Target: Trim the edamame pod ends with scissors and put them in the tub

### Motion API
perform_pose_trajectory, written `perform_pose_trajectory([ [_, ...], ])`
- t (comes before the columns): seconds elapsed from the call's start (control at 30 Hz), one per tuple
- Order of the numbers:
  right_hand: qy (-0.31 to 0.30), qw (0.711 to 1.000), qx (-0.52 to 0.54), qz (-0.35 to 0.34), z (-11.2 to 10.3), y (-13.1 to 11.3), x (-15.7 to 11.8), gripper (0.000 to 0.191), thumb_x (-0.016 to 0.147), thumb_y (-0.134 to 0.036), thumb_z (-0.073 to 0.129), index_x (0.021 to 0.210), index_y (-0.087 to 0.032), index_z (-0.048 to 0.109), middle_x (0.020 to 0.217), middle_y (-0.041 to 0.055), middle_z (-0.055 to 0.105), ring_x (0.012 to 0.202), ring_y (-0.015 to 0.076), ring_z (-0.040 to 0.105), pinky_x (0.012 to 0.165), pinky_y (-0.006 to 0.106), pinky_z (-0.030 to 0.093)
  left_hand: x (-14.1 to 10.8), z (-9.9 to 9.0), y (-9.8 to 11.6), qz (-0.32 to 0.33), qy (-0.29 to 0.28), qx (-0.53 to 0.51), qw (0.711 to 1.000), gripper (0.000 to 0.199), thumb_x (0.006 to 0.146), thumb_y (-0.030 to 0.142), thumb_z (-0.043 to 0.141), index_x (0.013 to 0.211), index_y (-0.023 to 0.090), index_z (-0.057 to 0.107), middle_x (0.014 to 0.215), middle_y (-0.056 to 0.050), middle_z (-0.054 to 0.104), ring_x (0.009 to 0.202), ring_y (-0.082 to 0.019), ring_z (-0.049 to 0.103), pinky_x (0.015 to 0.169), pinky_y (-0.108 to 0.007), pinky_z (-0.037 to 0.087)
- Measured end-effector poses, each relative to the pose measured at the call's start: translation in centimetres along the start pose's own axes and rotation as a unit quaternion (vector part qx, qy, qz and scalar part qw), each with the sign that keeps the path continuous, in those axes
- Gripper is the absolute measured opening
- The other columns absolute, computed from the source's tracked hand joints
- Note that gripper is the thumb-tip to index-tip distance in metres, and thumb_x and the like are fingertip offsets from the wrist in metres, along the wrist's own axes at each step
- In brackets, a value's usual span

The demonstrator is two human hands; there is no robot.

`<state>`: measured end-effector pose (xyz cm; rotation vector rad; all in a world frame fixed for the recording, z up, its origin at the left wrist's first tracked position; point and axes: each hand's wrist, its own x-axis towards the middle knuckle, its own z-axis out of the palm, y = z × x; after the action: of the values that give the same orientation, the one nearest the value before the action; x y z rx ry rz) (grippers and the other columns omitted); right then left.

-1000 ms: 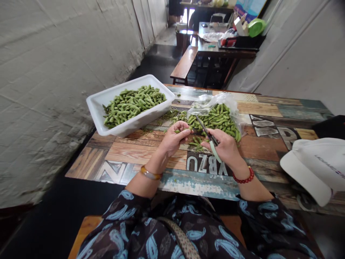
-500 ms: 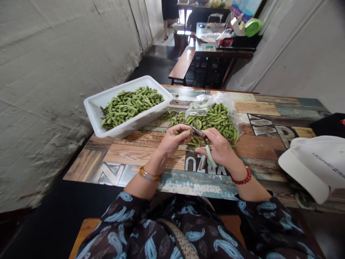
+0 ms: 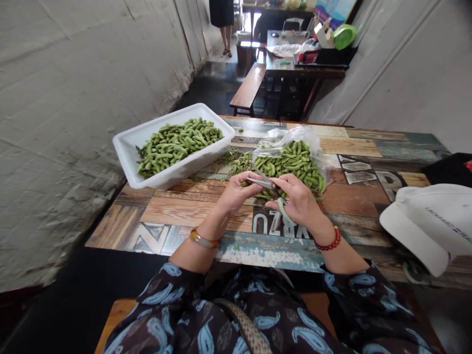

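My left hand (image 3: 236,192) pinches a green pod (image 3: 245,184), mostly hidden by the fingers and a scissor blade. In my right hand (image 3: 299,200) are scissors (image 3: 266,183) with pale green handles, their blades parted at my left fingertips. Just beyond the hands, green pods (image 3: 298,164) spill from a clear plastic bag (image 3: 309,136). Small trimmings (image 3: 236,161) lie to the left of that pile. A white tub (image 3: 169,183) full of pods (image 3: 177,147) stands at the back left of the patterned table (image 3: 195,209).
A white cap (image 3: 427,226) rests at the right, with a black item (image 3: 448,169) behind it. Beyond the table are a wooden bench (image 3: 250,84), another table (image 3: 283,66) with things on it, and a person's legs (image 3: 226,38). A wall runs along the left.
The scissors have turned, with their blades now pointing more to the left and over the pod. In the background, both of the person's legs now show.
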<state>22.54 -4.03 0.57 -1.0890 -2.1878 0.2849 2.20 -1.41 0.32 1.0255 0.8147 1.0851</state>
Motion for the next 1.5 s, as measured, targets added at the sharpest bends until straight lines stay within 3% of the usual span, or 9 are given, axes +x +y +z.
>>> perform_pose_trajectory([
  [0.47, -0.002, 1.0, 0.005, 0.008, 0.1, 0.3, -0.1, 0.048, 0.084, -0.037, 0.073, 0.129, -0.024, 0.06, 0.102, 0.0093, 0.062, 0.09, 0.0251, 0.062, 0.08, 0.04, 0.054, -0.2, 0.2, 0.3, 0.014, -0.002, 0.026, 1.0, 0.027, 0.065, 0.031, 0.086, 0.077, 0.013, 0.07, 0.079, -0.004, 0.07, 0.074, -0.014, 0.063, 0.074, -0.027, 0.051],
  [0.6, -0.011, 0.999, -0.007, 0.031, 0.2, 0.2, -0.2, 0.042, 0.086, -0.04, 0.07, 0.124, -0.022, 0.063, 0.097, 0.0084, 0.064, 0.085, 0.0233, 0.064, 0.074, 0.035, 0.054, -0.1, 0.2, 0.4, 0.004, -0.006, 0.016, 1.0, 0.028, 0.063, 0.031, 0.086, 0.074, 0.013, 0.068, 0.072, 0.0, 0.066, 0.063, -0.009, 0.057, 0.063, -0.022, 0.045],
  [0.8, 0.034, 0.998, -0.012, 0.053, 0.5, 0.9, -0.2, 0.04, 0.087, -0.045, 0.068, 0.12, -0.021, 0.065, 0.102, 0.0098, 0.068, 0.09, 0.0251, 0.068, 0.079, 0.037, 0.056, -0.1, 0.1, 0.7, -0.047, -0.013, -0.03, 0.998, 0.036, 0.072, 0.033, 0.08, 0.101, 0.016, 0.07, 0.068, 0.002, 0.061, 0.051, -0.004, 0.047, 0.047, -0.015, 0.029],
  [0.9, 0.047, 0.998, -0.009, 0.047, 0.5, 1.3, -0.2, 0.04, 0.087, -0.044, 0.068, 0.121, -0.022, 0.064, 0.105, 0.0098, 0.068, 0.092, 0.025, 0.068, 0.08, 0.037, 0.057, 0.0, 0.0, 0.8, -0.081, -0.028, -0.082, 0.993, 0.033, 0.073, 0.03, 0.077, 0.101, 0.015, 0.068, 0.071, 0.0, 0.061, 0.049, -0.004, 0.047, 0.042, -0.015, 0.024],
  [1.1, 0.055, 0.998, -0.008, 0.039, 0.5, 1.3, -0.3, 0.04, 0.087, -0.043, 0.069, 0.12, -0.022, 0.064, 0.105, 0.0105, 0.069, 0.094, 0.0258, 0.069, 0.08, 0.038, 0.058, 0.2, -0.4, 1.1, -0.137, -0.022, -0.196, 0.971, 0.035, 0.075, 0.022, 0.067, 0.109, 0.016, 0.064, 0.097, -0.006, 0.068, 0.071, -0.011, 0.063, 0.051, -0.018, 0.042],
  [1.23, 0.054, 0.998, -0.008, 0.037, 0.6, 1.3, -0.3, 0.04, 0.087, -0.044, 0.069, 0.12, -0.023, 0.064, 0.106, 0.0105, 0.069, 0.095, 0.0261, 0.069, 0.08, 0.038, 0.058, 0.3, -0.6, 0.9, -0.129, -0.053, -0.242, 0.96, 0.04, 0.069, 0.015, 0.06, 0.108, 0.015, 0.065, 0.103, -0.008, 0.069, 0.08, -0.016, 0.066, 0.057, -0.023, 0.047],
  [1.37, 0.05, 0.998, -0.004, 0.038, 0.6, 1.3, -0.3, 0.04, 0.087, -0.044, 0.069, 0.121, -0.023, 0.064, 0.106, 0.0105, 0.068, 0.094, 0.0262, 0.069, 0.08, 0.038, 0.058, 0.3, -0.3, 0.7, -0.116, -0.059, -0.224, 0.966, 0.042, 0.063, 0.006, 0.058, 0.104, 0.013, 0.067, 0.103, -0.008, 0.068, 0.083, -0.016, 0.066, 0.059, -0.023, 0.047],
  [1.5, 0.046, 0.998, -0.005, 0.034, 0.5, 1.2, -0.2, 0.039, 0.087, -0.043, 0.068, 0.12, -0.022, 0.064, 0.105, 0.0102, 0.068, 0.094, 0.0257, 0.069, 0.08, 0.038, 0.058, 0.3, 0.0, 0.5, -0.111, -0.059, -0.167, 0.978, 0.03, 0.072, 0.01, 0.067, 0.102, 0.011, 0.068, 0.1, -0.009, 0.068, 0.076, -0.012, 0.065, 0.058, -0.02, 0.046],
])
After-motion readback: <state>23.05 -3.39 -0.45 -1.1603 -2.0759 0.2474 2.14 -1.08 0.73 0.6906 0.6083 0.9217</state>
